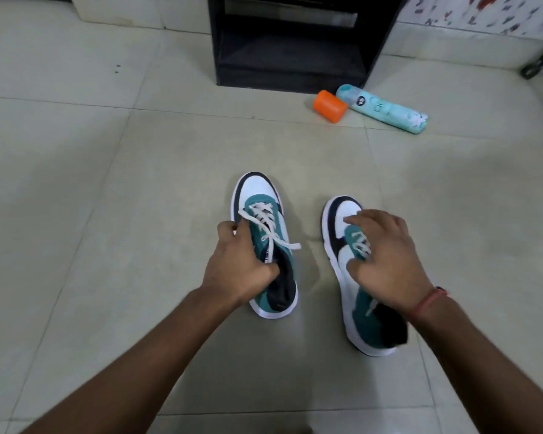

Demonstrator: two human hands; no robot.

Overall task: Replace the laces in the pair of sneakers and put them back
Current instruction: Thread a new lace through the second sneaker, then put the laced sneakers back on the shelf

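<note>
Centre of frame: left hand (239, 264) grips the collar of the left sneaker (265, 245); right hand (386, 258), fingers spread and relaxed, rests over the right sneaker (355, 277). Best practice, as judged: grasp both collars firmly before lifting toward the black shelf (295, 42), upper centre.

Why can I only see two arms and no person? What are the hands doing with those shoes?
The camera sits on the person's head and looks down, so you see only their arms. The left hand grips the left sneaker at its opening. The right hand reaches over the right sneaker with spread fingers near its laces; I cannot tell whether it touches. Both sneakers stand on the tiled floor. Farther away lie an orange cap and a light-blue bottle, in front of a black shelf.
</note>
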